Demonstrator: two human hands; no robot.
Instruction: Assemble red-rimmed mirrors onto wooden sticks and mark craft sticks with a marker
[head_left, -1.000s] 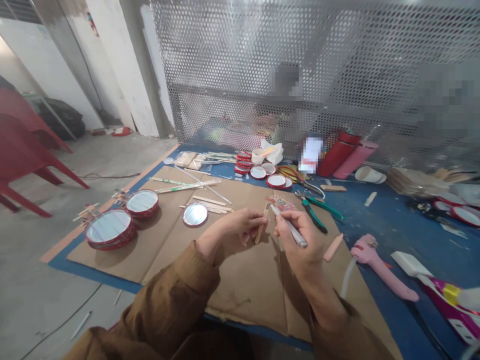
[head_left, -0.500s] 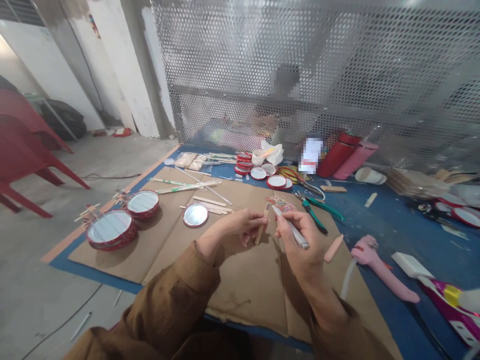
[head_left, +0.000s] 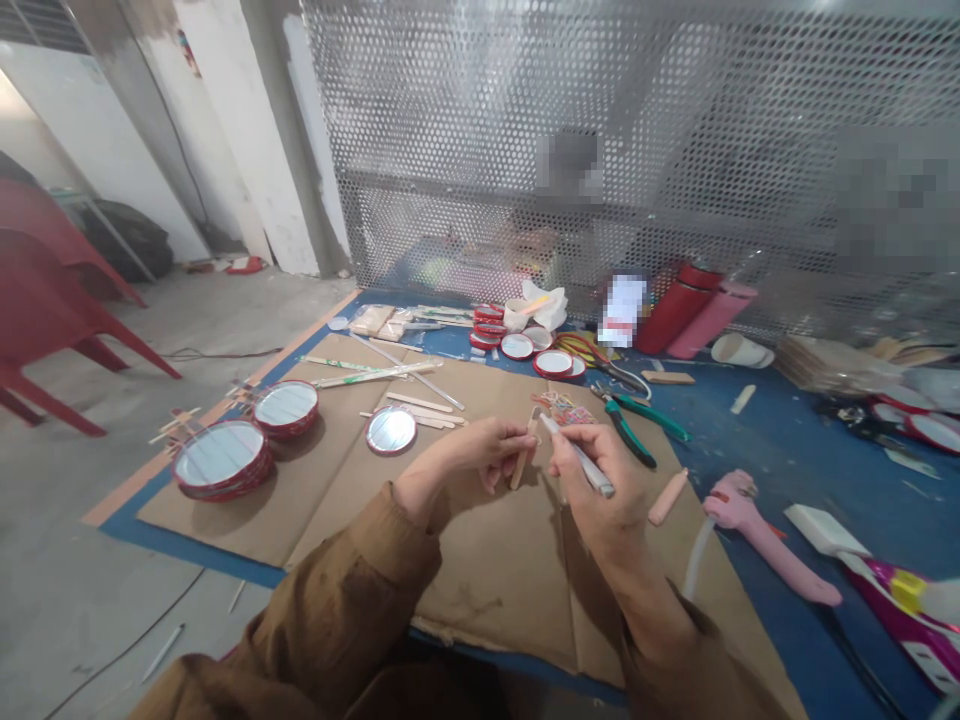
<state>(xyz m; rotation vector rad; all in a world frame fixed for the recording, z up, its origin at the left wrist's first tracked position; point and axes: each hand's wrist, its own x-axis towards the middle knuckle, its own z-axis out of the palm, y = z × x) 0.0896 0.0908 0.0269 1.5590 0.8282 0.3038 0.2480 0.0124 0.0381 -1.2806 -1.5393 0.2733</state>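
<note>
My left hand (head_left: pixel 496 452) pinches a short flat wooden stick (head_left: pixel 520 466) that stands tilted over the cardboard (head_left: pixel 487 570). In my right hand (head_left: pixel 600 480) is a slim grey pen-shaped tool (head_left: pixel 592 468); I cannot make out its exact kind. Its tip is close to the stick's upper end, and whether they touch is unclear. Just behind the hands lies a tangle of coloured rubber bands (head_left: pixel 564 408). A round mirror-like disc (head_left: pixel 391 429) rests to the left of my left hand, beside several flat wooden sticks (head_left: pixel 424 405).
Two red-rimmed round drum-like pieces (head_left: pixel 221 458) stand at the left. Green-handled pliers (head_left: pixel 630 430), a small wooden piece (head_left: pixel 667 497), a pink glue gun (head_left: pixel 772 540) and a power strip (head_left: pixel 900 600) lie at the right. Behind stand a red bottle (head_left: pixel 679 308) and a perforated metal screen (head_left: pixel 450 130).
The tip of the grey tool has shifted slightly left, nearer the top of the wooden stick. My left hand has hardly moved.
</note>
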